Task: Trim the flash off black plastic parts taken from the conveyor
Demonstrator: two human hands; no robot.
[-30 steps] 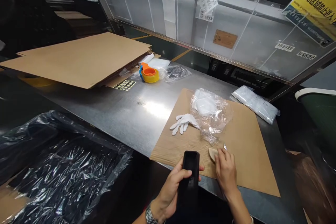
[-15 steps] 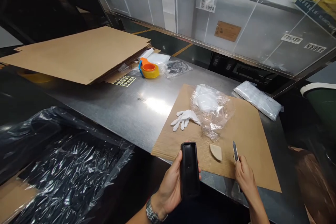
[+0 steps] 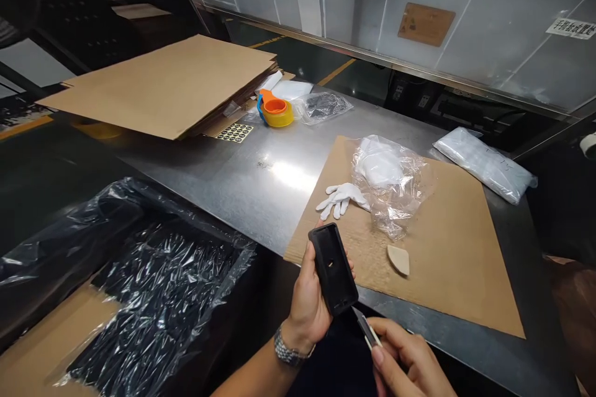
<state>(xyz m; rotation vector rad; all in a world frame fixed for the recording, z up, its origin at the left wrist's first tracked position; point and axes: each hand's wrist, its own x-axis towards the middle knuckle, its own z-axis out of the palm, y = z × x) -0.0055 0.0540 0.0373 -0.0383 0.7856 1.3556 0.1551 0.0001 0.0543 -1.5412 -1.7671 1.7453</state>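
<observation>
My left hand (image 3: 311, 298) is wrapped round a black rectangular case (image 3: 336, 270), its hollow side turned up and a small hole showing in its floor. In my right hand (image 3: 403, 360) is a utility knife (image 3: 367, 327), its blade tip close to the lower corner of the case; whether they touch I cannot tell. Beyond the case, a beige quarter-round piece (image 3: 398, 260) lies on a flat cardboard sheet (image 3: 459, 248). A white glove (image 3: 342, 200) lies there too, beside a clear plastic bag (image 3: 393, 180) with white material inside.
Stacked cardboard sheets (image 3: 172, 84) overhang the metal table (image 3: 223, 180) at the left. Near them are an orange and yellow tape dispenser (image 3: 275, 109) and a sticker sheet (image 3: 235, 132). Shiny black plastic wrapping (image 3: 158, 298) fills the lower left. A plastic-wrapped pack (image 3: 484, 161) lies at right.
My right hand has brought the knife from over the cardboard down and left to the case's lower end. The case has tilted in my left hand. The view has shifted slightly.
</observation>
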